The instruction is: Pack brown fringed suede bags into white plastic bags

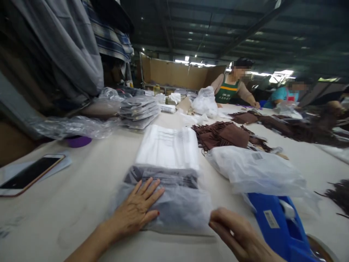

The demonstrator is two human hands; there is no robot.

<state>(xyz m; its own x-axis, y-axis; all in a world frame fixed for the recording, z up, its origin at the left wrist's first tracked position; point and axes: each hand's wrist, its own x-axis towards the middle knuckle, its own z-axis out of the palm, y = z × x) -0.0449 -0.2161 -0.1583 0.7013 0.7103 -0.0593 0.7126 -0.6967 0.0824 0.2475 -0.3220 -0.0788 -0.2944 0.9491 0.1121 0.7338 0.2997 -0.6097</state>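
My left hand (137, 209) lies flat with fingers spread on a translucent plastic bag (182, 207) that has something dark grey inside. Beyond the bag's far edge, and touching it, sits a stack of white plastic bags (169, 147). My right hand (236, 229) is at the bag's near right corner, blurred, with its fingers curled together; what is between them, if anything, is too small to make out. Right of that hand stands a blue tape dispenser (278, 222).
A phone (29, 174) lies at the left, near a purple item (79, 141). Bagged packs (139, 109) are piled behind. Brown fringed pieces (229, 134) and a filled plastic bag (256, 169) lie to the right. Two people (229, 87) work across the table.
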